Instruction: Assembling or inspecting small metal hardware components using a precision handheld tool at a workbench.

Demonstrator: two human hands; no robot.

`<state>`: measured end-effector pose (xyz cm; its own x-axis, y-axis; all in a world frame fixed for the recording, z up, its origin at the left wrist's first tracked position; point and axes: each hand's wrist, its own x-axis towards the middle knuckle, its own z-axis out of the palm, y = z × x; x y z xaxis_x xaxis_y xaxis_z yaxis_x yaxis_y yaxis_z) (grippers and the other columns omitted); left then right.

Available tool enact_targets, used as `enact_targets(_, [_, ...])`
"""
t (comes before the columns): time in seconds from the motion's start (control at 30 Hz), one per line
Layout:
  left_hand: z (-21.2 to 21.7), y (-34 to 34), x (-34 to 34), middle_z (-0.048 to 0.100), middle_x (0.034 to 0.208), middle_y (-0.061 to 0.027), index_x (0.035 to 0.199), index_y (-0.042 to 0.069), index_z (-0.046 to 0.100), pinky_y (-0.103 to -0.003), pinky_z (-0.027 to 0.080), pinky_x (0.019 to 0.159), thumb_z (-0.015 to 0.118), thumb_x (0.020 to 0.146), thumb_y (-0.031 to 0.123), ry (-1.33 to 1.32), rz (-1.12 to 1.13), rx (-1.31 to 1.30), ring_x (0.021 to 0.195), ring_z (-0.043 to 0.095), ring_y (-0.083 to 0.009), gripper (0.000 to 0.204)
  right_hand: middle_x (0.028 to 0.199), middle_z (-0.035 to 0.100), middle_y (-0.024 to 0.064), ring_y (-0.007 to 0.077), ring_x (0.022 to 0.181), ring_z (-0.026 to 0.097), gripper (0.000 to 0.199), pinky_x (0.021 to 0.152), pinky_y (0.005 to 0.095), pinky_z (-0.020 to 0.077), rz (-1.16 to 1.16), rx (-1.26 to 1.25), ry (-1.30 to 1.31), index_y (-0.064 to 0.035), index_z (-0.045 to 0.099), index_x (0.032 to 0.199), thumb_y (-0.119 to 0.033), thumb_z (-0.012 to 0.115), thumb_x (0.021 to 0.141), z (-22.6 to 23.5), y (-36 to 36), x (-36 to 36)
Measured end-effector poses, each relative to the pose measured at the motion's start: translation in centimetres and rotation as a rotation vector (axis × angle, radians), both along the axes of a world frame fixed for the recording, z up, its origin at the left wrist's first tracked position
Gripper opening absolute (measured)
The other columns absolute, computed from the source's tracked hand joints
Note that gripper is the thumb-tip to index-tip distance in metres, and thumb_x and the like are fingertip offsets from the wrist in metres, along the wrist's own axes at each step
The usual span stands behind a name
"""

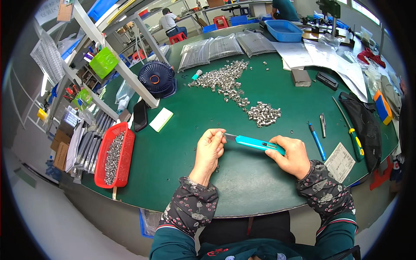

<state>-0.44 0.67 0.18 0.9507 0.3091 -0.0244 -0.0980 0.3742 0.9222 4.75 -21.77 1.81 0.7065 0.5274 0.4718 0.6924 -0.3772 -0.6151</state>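
Green tabletop (pixel 164 151) fills most of the head view, with small metal rings (pixel 263 114) heaped at its upper middle. Near the frame's centre is the teal utility knife (pixel 255 143), its long axis nearly level, descending slightly rightward. Right hand (pixel 290 156) grasps its handle; left hand (pixel 209 151) is pinched beside the blade's tip, its content too small to tell.

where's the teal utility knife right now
In the head view, the teal utility knife is near the middle of the picture, gripped in the right hand, its blade pointing toward the left hand. Small metal rings lie piled beyond it.
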Motion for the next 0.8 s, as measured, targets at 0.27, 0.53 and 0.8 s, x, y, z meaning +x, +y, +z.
enact_targets(0.27, [0.00,-0.21,0.02,0.048,0.065,0.0013,0.091,0.003,0.052,-0.014,0.021,0.036,0.050,0.085,0.012,-0.078,0.029,0.306,0.044,0.030,0.0011,0.011,0.064,0.057,0.0122,0.0263,0.055,0.056,0.023,0.049,0.0341,0.0424,0.005,-0.022,0.127,-0.0041,0.057,0.079,-0.024,0.063,0.070,0.04,-0.10,0.21])
enact_targets(0.53, [-0.09,0.16,0.19,0.050,0.070,-0.0014,0.093,0.004,0.050,-0.014,0.021,0.036,0.048,0.086,0.013,-0.023,0.022,0.017,0.044,0.030,0.0002,0.012,0.067,0.057,0.0113,0.0273,0.057,0.056,0.024,0.050,0.0344,0.0431,-0.075,0.057,-0.152,-0.0037,0.055,0.082,-0.023,0.063,0.070,-0.04,0.01,-0.02])
enact_targets(0.8, [-0.05,0.18,0.23,0.053,0.078,-0.0033,0.099,0.003,0.047,-0.013,0.021,0.036,0.047,0.086,0.009,-0.007,-0.027,0.043,0.044,0.030,0.0004,0.015,0.062,0.058,0.0113,0.0264,0.056,0.057,0.024,0.051,0.0344,0.0431,-0.013,0.018,0.155,-0.0040,0.058,0.079,-0.026,0.060,0.072,0.11,-0.07,0.37])
